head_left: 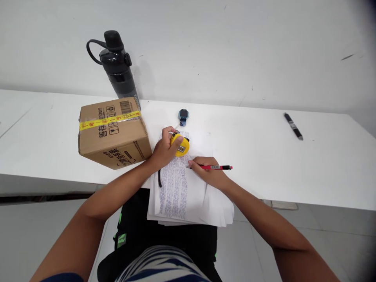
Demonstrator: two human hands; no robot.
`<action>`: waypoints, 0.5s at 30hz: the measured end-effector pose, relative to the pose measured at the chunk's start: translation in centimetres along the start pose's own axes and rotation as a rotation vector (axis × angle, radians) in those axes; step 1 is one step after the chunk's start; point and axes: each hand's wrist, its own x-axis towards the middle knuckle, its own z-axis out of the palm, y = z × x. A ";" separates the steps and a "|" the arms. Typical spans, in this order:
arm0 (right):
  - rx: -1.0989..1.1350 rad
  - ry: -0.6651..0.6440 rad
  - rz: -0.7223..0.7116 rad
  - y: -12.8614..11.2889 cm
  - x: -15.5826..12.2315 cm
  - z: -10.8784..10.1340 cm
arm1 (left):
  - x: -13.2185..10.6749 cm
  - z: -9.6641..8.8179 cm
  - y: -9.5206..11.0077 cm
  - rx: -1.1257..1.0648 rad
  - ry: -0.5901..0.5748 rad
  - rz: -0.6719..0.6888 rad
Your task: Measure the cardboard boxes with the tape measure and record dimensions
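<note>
My left hand [165, 150] is closed round a yellow tape measure [184, 147], held over the upper part of the paper. Its black wrist strap [159, 178] hangs down onto the sheets. In my right hand [209, 172] is a red pen [216, 167], its tip down at the paper just right of the written columns. The stack of paper [196, 199] bears several columns of dense blue marks on its left half and juts over the table's front edge. Beyond the tape measure lies a small blue digital watch [183, 116].
A taped cardboard box [113, 135] stands left of the paper, close to my left forearm. Behind it rises a black water bottle [119, 66]. A black pen [293, 126] lies far right on the white table [264, 156], which backs onto a white wall.
</note>
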 end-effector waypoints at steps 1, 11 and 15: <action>-0.003 0.009 0.004 0.0 0.0 0.0 | 0.0 0.0 0.0 -0.004 -0.003 -0.001; 0.004 -0.030 0.001 0.3 -0.1 0.0 | -0.2 -0.3 0.3 0.127 -0.039 -0.020; -0.005 0.013 0.008 0.3 -0.2 0.2 | -0.3 -0.5 0.5 0.169 -0.025 0.011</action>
